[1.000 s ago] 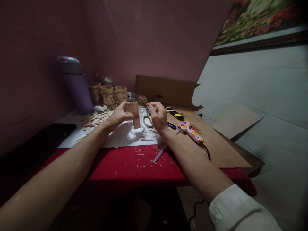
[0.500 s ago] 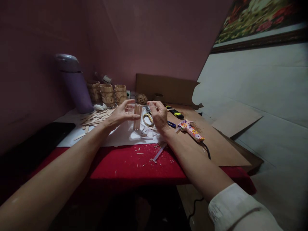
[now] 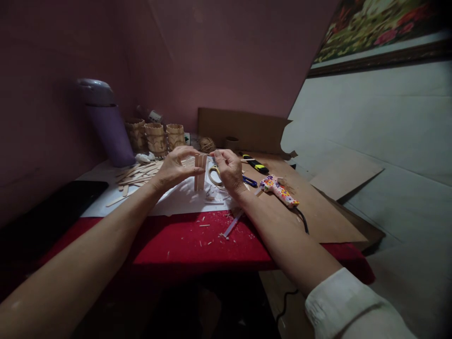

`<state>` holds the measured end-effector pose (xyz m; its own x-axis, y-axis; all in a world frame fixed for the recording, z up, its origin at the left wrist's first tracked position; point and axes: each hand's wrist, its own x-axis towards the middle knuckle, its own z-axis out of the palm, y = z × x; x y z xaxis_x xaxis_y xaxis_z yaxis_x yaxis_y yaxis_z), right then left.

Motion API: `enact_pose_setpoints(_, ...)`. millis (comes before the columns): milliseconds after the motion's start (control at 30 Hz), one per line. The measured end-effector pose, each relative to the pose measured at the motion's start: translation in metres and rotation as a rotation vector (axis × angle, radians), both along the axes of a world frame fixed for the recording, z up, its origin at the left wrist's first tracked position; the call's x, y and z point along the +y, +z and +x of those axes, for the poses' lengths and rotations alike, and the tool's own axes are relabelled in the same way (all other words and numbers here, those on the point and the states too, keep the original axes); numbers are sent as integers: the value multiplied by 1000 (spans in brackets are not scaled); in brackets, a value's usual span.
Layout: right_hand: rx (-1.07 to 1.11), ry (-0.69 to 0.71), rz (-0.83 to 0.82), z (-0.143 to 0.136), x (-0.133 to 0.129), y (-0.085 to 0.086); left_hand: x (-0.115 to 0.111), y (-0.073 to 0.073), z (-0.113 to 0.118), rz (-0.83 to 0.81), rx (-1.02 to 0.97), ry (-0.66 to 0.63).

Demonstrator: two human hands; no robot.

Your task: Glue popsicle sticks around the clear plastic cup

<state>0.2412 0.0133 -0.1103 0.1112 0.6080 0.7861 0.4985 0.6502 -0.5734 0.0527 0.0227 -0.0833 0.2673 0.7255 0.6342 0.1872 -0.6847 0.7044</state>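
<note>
My left hand (image 3: pixel 177 165) is closed on an upright piece made of craft sticks (image 3: pixel 199 181) standing side by side, its thumb across the front. Close on the right, my right hand (image 3: pixel 229 170) is pinched at the level of the piece's top edge. Whatever sits in that pinch is too small to make out. Scissors with yellow-rimmed handles (image 3: pixel 213 177) lie just behind, partly covered by the right hand. A heap of loose craft sticks (image 3: pixel 139 173) spreads over white paper (image 3: pixel 173 202) left of my left hand.
A floral glue gun (image 3: pixel 280 192) with a cord lies on cardboard (image 3: pixel 318 221) at right, near a yellow-black cutter (image 3: pixel 256 163) and blue cutter (image 3: pixel 250 181). Several wooden cups (image 3: pixel 155 140), twine (image 3: pixel 206 144) and a purple flask (image 3: pixel 110 134) stand behind. Scraps litter the red cloth (image 3: pixel 169 245).
My right hand has shifted slightly left, nearer the top of the stick piece. The fingers of my left hand have drawn in closer around it. The view has shifted a little.
</note>
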Motion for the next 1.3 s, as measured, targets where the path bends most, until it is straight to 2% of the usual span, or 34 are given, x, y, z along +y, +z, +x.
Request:
enact_pose_setpoints(67,-9,4,3,-1,-2,1,1,0,0,5,-2,29)
enact_pose_setpoints(167,-32,39,40,-2,-4,3,3,-3,0,-130,-14,44)
enact_pose_setpoints(267,-83,70,94,-2,-5,7,3,-7,3,-205,29,8)
enact_pose_setpoints(400,-119,62,78,-4,-4,11,0,-9,7,-229,58,-6)
enact_pose_setpoints(600,-101,128,81,-10,-3,15,-3,-7,8,-314,2,-50)
enact_pose_setpoints(833,-83,168,5,-14,0,17,-4,-7,8,-324,1,-68)
enact_pose_setpoints(1300,-47,158,-29,-15,1,17,-3,-10,9,-347,-57,-68)
